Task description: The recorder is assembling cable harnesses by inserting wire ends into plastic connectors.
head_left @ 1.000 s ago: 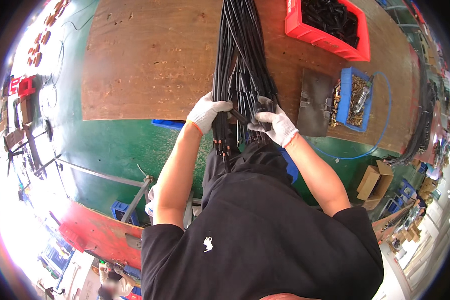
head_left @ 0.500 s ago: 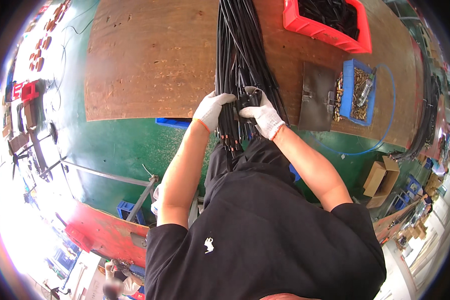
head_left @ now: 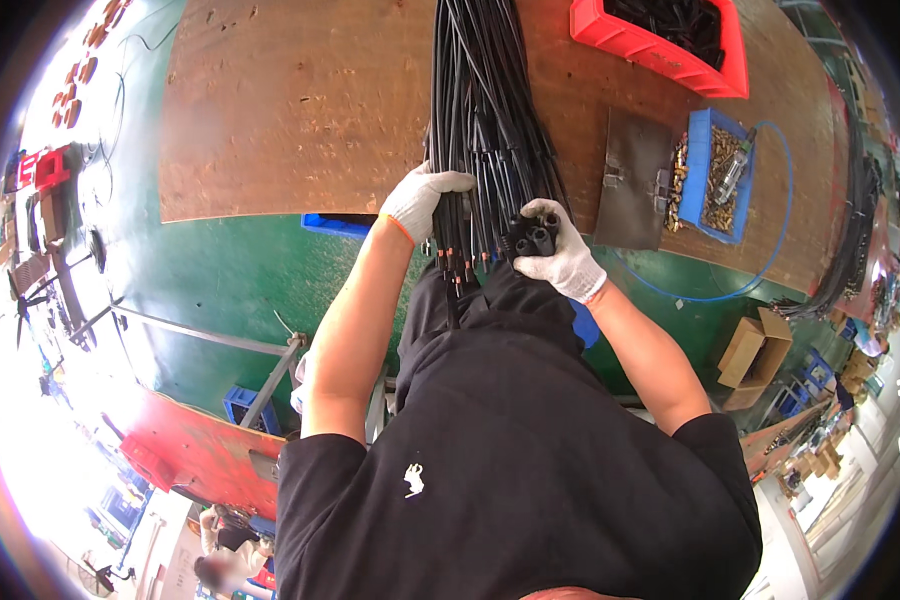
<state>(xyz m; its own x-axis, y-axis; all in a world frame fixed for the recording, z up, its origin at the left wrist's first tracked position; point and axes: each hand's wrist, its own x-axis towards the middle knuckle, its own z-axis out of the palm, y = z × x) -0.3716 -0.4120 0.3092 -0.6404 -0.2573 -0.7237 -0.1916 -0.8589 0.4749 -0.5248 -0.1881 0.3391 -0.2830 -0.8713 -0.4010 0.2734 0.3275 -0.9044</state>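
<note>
A thick bundle of black cables [head_left: 480, 90] runs down the table and over its near edge, with bare copper ends [head_left: 455, 262] hanging above my lap. My left hand [head_left: 422, 203], in a white knitted glove, is closed on the left side of the bundle, thumb across the front and fingers hidden behind. Just right of the cable ends, my right hand [head_left: 562, 258], gloved too, grips several short black sleeves [head_left: 538, 240] with their round open ends showing. These sleeves touch or nearly touch the cables beside them.
A red bin [head_left: 660, 50] of black parts stands at the far right. Nearer is a blue tray [head_left: 700, 175] of brass fittings with a metal tool on top, beside a dark metal plate [head_left: 633, 180]. A blue hose [head_left: 785, 200] loops past the table edge. A carton [head_left: 757, 355] sits lower right.
My right hand has moved right and toward me, off the front of the bundle, carrying the black sleeves. My left hand stays at the bundle's left side, slightly farther up.
</note>
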